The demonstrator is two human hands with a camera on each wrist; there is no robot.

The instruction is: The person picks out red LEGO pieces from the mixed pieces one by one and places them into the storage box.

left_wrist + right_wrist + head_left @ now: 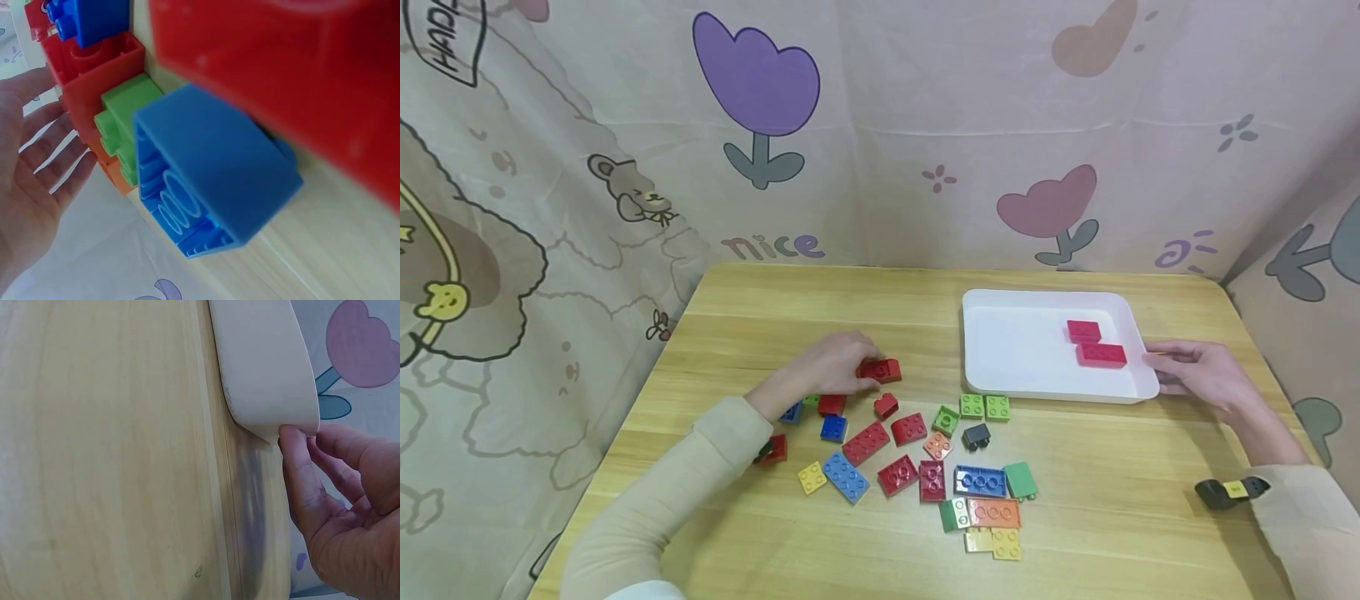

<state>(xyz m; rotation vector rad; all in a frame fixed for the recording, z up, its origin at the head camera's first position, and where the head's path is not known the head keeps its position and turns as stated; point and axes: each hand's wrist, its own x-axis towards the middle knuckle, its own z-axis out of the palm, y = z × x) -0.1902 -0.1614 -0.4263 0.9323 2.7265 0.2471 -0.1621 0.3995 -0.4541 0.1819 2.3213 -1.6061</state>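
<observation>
Across the upper half of the head view hangs a pale cloth [880,200] printed with flowers, and beneath it a wooden table [1120,500] spreads through the lower half. Right of centre on it sits a white tray [1015,342], rim upward. At the tray's right end, the right hand [1206,367] pinches the end wall between thumb and fingers. Well apart from it, left of centre, the left hand [835,362] holds the left end of a red brick [886,371] between thumb and fingertips; the left wrist view does not show that contact clearly. Among the longer loose bricks, at lower centre, a dark blue brick [980,482] lies just above an orange brick [994,512], while farther left a light blue brick [846,477] slants. Toward the tray's right side, a long pink brick [1101,356] lies just below a short pink brick [1084,332]. Smaller pieces include a black brick [977,437] near lower centre and a yellow brick [812,478] farther left.
</observation>
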